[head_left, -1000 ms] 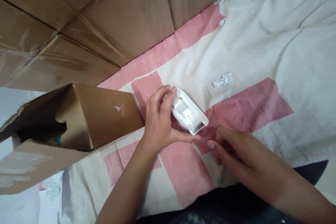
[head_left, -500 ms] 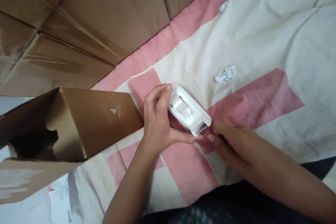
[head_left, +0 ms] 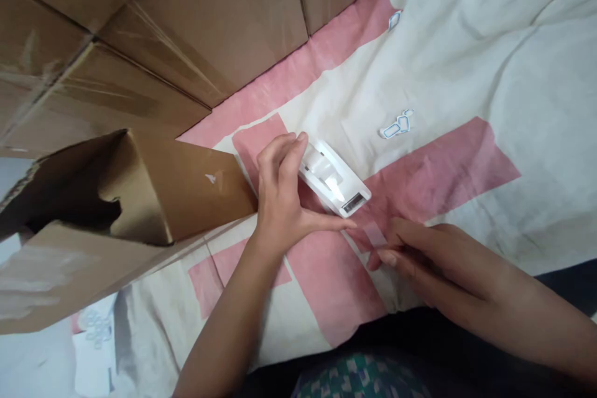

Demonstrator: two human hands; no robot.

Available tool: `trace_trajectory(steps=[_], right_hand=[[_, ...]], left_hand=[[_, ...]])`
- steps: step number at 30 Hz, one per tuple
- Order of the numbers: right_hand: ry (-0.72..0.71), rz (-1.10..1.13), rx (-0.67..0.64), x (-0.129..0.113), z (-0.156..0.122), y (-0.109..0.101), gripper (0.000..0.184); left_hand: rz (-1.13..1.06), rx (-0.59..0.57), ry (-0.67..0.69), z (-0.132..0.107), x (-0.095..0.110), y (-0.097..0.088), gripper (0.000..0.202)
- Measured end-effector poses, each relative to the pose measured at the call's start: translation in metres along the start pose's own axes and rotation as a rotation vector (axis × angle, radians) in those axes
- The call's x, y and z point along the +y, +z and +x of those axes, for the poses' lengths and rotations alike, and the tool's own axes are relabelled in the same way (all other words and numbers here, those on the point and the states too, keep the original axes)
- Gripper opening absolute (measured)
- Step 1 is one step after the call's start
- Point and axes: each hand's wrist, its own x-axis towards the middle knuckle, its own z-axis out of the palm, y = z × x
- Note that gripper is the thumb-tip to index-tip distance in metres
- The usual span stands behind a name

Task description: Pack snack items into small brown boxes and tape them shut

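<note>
Evidently, a tape dispenser [head_left: 347, 179] lies at the middle, between two hands, over a pink-and-cream sheet [head_left: 466, 87].
Leftmost, an open cardboard box [head_left: 200, 193] leans its mouth toward the left edge, with taped boxes [head_left: 224, 25] stacked behind; next, the left hand [head_left: 282, 199] is clamped on the dispenser's upper-left end, thumb stretched out just below the cutter end; past that, a clear strip of tape [head_left: 374, 235] reaches the right hand [head_left: 433, 261], whose thumb and fingers are pinched together on it, while small blue-edged stickers [head_left: 392, 130] lie farther up the sheet.
</note>
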Motion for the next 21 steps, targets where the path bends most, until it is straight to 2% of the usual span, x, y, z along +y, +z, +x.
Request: trace_trajectory(steps=[4,7,9,12,14,16,18,21], right_hand=[[0.039,0.009,0.062,-0.006,-0.013,0.011,0.030],[0.045,-0.001,0.135,-0.009,-0.024,0.019,0.029],[0.033,-0.007,0.162,-0.012,-0.032,0.024,0.026],[-0.013,-0.017,0.174,-0.023,-0.043,0.029,0.025],[-0.049,-0.038,0.185,-0.033,-0.049,0.033,0.024],[-0.057,-0.077,0.217,-0.043,-0.053,0.038,0.023],[-0.036,-0.109,0.259,-0.049,-0.055,0.043,0.023],[-0.053,-0.100,0.296,-0.050,-0.054,0.050,0.028]], left_hand=[[-0.012,0.059,0.028,-0.005,-0.004,-0.002,0.118],[-0.029,0.060,0.034,-0.005,0.003,-0.008,0.102],[-0.116,-0.001,0.098,-0.002,0.015,-0.013,0.091],[-0.373,-0.194,0.219,0.007,0.040,-0.022,0.075],[-0.549,-0.320,0.234,0.014,0.055,-0.030,0.055],[-0.645,-0.346,0.239,0.021,0.065,-0.043,0.034],[-0.610,-0.304,0.273,0.025,0.070,-0.059,0.026],[-0.366,-0.211,0.382,0.029,0.077,-0.086,0.025]])
